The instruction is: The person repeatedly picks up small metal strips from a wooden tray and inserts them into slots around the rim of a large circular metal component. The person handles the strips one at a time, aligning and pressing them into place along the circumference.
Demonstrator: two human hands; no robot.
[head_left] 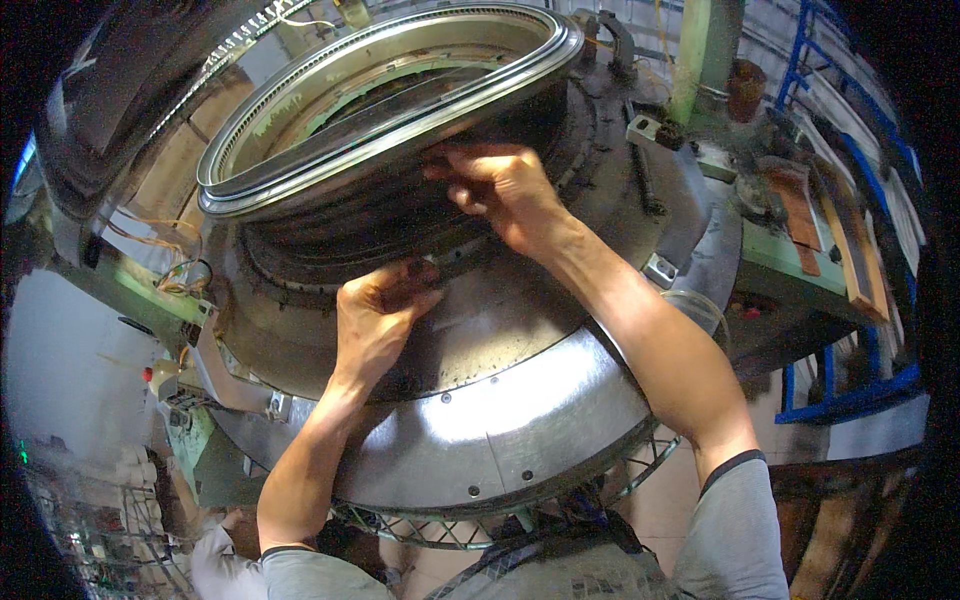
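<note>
In the head view, a large round machine is seen from above, with a tilted metal ring (400, 90) lying across its top at about twelve o'clock and a broad polished steel collar (540, 410) curving below it toward six o'clock. The ring's long axis is seen to run from eight o'clock up to two o'clock, its lower left edge raised clear of the dark slotted cylinder (400, 215) beneath. The right hand (505, 190) is placed at the ring's lower rim, just past centre toward one o'clock, its fingers curled and pressed against the underside of the rim; whether anything small is pinched there cannot be told. The left hand (375, 315) is set lower, toward seven o'clock of the right hand, its fingertips drawn together in a pinch on the grey sloping plate (480, 330) at the foot of the cylinder; what is pinched is hidden. The ring thus lies up and away from both hands, the right being the nearer and touching it, the left apart from it. At three o'clock a green bench (790, 250) with wooden pieces is seen.
</note>
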